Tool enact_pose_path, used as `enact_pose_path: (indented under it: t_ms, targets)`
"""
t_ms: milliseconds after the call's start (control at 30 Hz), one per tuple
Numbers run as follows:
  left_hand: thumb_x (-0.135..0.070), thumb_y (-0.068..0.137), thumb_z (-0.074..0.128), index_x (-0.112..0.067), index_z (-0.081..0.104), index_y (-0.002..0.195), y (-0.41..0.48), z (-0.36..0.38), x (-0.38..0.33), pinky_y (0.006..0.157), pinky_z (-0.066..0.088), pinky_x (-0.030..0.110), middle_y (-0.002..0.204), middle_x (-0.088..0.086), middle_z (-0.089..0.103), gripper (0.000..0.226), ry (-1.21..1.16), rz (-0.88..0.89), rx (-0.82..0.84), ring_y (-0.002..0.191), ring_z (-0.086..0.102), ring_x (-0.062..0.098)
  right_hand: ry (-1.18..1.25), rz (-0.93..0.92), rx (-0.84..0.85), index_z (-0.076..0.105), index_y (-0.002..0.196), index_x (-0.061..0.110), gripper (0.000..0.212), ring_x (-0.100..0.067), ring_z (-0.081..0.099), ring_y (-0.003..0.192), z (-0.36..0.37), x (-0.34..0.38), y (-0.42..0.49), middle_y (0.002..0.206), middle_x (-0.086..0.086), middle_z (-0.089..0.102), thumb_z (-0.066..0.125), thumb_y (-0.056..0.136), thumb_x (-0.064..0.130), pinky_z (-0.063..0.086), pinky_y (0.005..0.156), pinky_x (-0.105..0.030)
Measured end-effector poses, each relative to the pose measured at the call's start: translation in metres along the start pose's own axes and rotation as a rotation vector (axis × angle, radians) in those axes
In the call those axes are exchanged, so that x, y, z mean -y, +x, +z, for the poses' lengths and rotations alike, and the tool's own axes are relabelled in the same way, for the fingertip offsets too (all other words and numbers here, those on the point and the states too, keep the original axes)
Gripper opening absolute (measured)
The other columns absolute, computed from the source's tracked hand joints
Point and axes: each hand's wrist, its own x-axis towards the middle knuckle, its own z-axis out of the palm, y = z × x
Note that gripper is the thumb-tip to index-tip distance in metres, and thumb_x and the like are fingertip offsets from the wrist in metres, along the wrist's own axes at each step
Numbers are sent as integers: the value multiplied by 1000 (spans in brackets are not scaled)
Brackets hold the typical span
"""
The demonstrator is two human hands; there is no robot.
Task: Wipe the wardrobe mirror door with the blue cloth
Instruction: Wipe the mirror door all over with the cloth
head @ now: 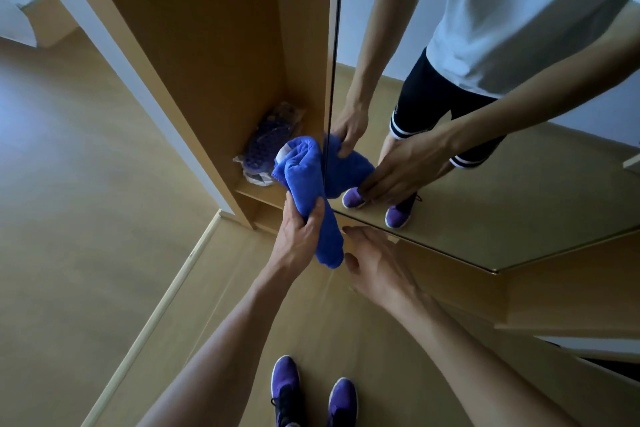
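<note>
1. Cloth in a long roll: the blue cloth [304, 180] is gripped mid-length by the left hand [298, 239], its upper end just beside the left edge of the mirror door [519, 204].
2. Empty, fingers loose, the right hand [377, 267] hovers before the mirror door's lower corner.
3. Roll's long axis points up toward the mirror door; the left hand looks nearer.

Dim bluish daylight, soft overall, motion blur, wide-angle bending at edges.
</note>
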Motion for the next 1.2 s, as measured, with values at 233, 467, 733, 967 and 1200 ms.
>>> enact_pose_path:
  t_ms: [233,467,733,967,1200]
  targets:
    - [-34,92,58,-37,43,135,16,-8,41,67,48,26,112,2,66,46,-1,-117,85,90,61,19,111,200,131,44,149,17,50,-20,45,137,22,-22,1,146,-3,52,56,101,23,41,111,-33]
    - [-26,73,63,-32,53,123,36,-4,43,85,58,51,108,5,71,51,-175,-228,27,90,70,22,591,564,254,51,142,19,44,-20,61,117,45,-10,23,131,-3,61,54,100,33,50,99,-35]
    - [-20,75,69,-37,53,119,30,-1,54,90,57,52,112,7,71,50,-346,-263,1,92,72,19,1312,980,414,52,132,20,58,-31,69,101,59,17,25,123,-19,62,51,95,65,63,72,-44]
    - [-40,89,70,-36,55,126,35,-21,39,83,60,34,114,-3,76,40,-365,-272,41,102,74,15,1745,1071,8,61,126,2,32,-26,66,90,61,19,32,107,-17,69,65,96,12,58,79,-36]
    - [-19,92,68,-25,40,136,35,-26,37,87,62,51,127,9,65,53,-535,-464,-143,114,68,30,1768,1139,-106,60,127,9,34,-32,64,113,60,28,35,121,-17,67,68,94,12,53,100,-47]
